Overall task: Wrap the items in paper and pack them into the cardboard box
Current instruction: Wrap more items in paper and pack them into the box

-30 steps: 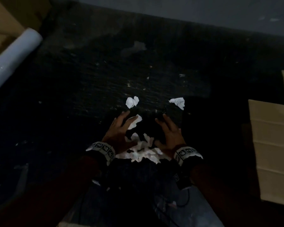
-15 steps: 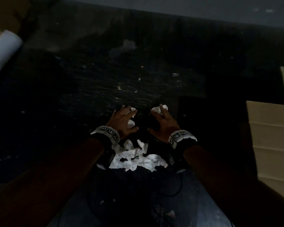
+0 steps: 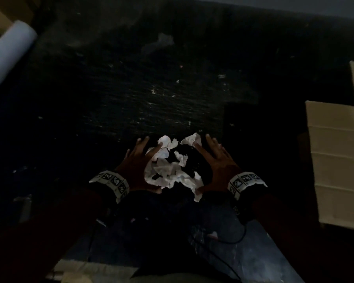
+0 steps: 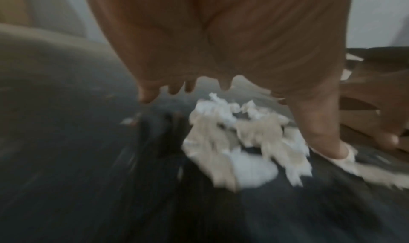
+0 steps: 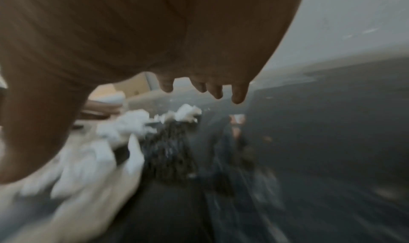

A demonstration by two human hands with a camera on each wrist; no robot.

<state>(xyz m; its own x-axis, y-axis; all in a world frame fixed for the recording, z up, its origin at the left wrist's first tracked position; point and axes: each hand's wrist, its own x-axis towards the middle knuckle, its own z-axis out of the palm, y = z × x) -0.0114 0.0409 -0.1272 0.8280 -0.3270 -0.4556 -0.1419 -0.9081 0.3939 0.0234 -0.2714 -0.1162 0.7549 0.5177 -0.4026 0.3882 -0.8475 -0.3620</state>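
A heap of crumpled white paper scraps lies on the dark floor between my two hands. My left hand rests flat at the heap's left side, fingers straight and spread, index finger on the paper. My right hand lies flat at the heap's right side, fingers straight, touching the far right scrap. Both wrist views are blurred: the left one shows the paper heap under straight fingers, the right one shows the paper scraps beside the palm. A flattened cardboard box lies at the right.
A white paper roll lies at the far left by brown cardboard. Small paper crumbs dot the dark floor ahead. A black cable runs over my lap near the bottom.
Both hands reached out to the two far scraps and swept them back to the near heap. All scraps now form one heap between flat hands.
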